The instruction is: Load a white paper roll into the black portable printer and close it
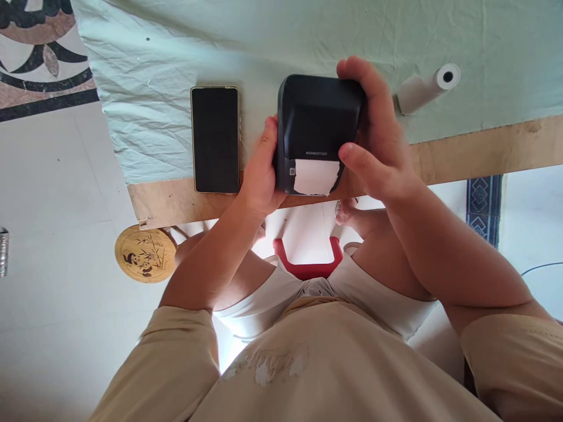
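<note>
A black NIIMBOT label printer (323, 120) is held up over the table's front edge, between both my hands. A strip of white paper (316, 176) with a torn lower edge sticks out at its near end. My left hand (263, 170) grips the printer's left side, thumb along the edge and the other fingers hidden beneath. My right hand (382, 140) wraps its right side, with the thumb at the front near the paper and a finger over the far corner. Left of the printer lies a phone (215, 140) with a dark screen. To the right rests a white paper roll (424, 91), partly unwound.
A pale green cloth (299, 35) covers the table, leaving a bare wooden edge (492, 143) along the front. Below the table are a round wooden stool top (147, 255) with a panda picture and a red seat frame (314, 269) between my legs.
</note>
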Motion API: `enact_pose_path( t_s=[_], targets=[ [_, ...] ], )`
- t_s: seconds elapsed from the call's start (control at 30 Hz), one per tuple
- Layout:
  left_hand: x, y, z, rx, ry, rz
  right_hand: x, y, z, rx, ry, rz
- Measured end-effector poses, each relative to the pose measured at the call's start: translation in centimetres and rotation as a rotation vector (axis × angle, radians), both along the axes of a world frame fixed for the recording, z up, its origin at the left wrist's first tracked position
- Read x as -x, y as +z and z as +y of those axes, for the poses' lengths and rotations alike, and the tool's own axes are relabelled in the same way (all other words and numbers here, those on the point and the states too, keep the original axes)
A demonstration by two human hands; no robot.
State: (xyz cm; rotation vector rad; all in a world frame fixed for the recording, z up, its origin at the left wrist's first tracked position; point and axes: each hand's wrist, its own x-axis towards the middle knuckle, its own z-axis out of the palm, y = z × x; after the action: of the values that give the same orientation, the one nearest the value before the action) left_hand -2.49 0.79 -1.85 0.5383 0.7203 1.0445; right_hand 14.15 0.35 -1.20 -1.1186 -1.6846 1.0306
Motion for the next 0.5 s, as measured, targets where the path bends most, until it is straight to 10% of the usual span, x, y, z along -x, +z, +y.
enact_pose_path(
  t_s=[0.3, 0.5],
  targets=[
    [0.3, 0.5, 0.4, 0.018, -0.02, -0.091, -0.4, 0.0, 0.2, -0.086, 0.071, -0.039],
    [0.5, 0.9, 0.4, -0.032, -0.13, -0.16, -0.4, 0.7, 0.0, -0.249, -0.169, -0.154]
  ],
)
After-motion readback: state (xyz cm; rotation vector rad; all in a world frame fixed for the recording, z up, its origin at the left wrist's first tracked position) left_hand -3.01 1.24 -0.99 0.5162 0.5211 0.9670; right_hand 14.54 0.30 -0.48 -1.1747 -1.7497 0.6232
